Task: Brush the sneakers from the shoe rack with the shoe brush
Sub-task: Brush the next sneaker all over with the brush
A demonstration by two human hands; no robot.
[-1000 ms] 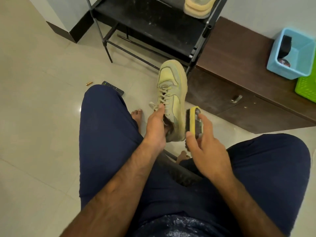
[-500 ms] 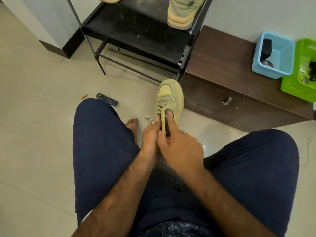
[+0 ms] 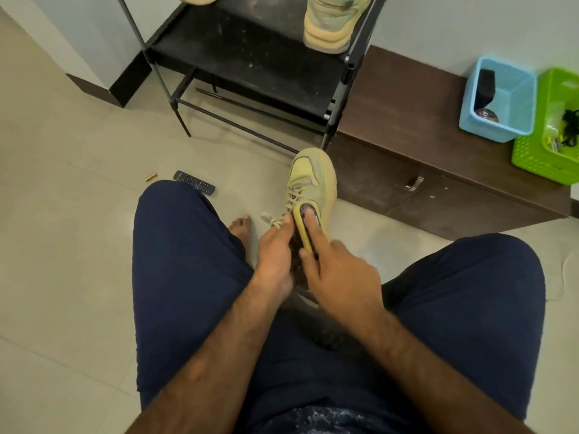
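Tight between the knees, open floor to the left.

The left hand (image 3: 275, 245), gripping a pale yellow lace-up sneaker (image 3: 313, 180), and the right hand (image 3: 338, 270), gripping a yellow-backed shoe brush (image 3: 305, 227) against it, sat in the narrow gap between two navy-trousered knees (image 3: 175, 245). Just past the sneaker's toe, a leg of the black metal shoe rack (image 3: 250, 57) and the front of the dark brown wooden cabinet (image 3: 376, 183) closed the way ahead and right. A bare foot (image 3: 241, 225) lay just left of the sneaker. The beige tiled floor (image 3: 62, 214) lay open leftward, except for a black remote control (image 3: 194, 183) and a small brass-coloured battery (image 3: 150, 177) by the left knee.
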